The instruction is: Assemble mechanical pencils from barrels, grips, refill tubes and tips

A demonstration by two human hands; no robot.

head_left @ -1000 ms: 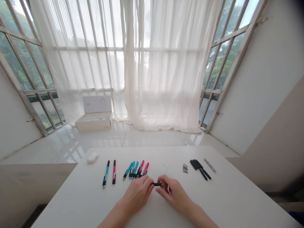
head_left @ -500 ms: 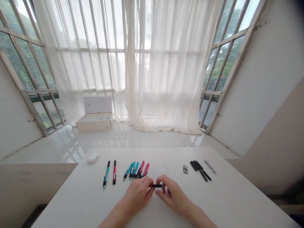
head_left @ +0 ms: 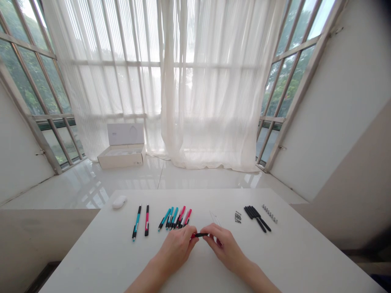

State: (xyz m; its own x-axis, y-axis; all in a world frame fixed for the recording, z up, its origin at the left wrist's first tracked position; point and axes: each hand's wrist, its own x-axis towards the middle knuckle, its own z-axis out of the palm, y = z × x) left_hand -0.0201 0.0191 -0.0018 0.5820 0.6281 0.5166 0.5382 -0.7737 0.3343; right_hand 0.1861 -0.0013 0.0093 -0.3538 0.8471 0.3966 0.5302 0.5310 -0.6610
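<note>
Between my hands, a red pen barrel with a black rubber grip (head_left: 200, 235) is held roughly level above the table. My left hand (head_left: 176, 247) is closed round the red part, most of which its fingers hide. At the other end, the fingertips of my right hand (head_left: 224, 245) pinch the tip of the black grip. Just beyond my left hand lie several teal pen barrels (head_left: 171, 217) and pink pen barrels (head_left: 182, 215). Thin refills (head_left: 215, 218) lie just past my right hand, partly covered by it.
To the left rest a teal pen (head_left: 137, 223), a pink pen (head_left: 147, 220) and a white earbud case (head_left: 119, 202). Rightward are small springs (head_left: 238, 217), black grips (head_left: 256, 217) and grey tips (head_left: 269, 213) in a row. An open white box (head_left: 120, 160) stands behind the table.
My right fingertips have closed in on the end of the black grip, hiding more of it. The pen part has risen slightly and tilted a little, its right end higher.
</note>
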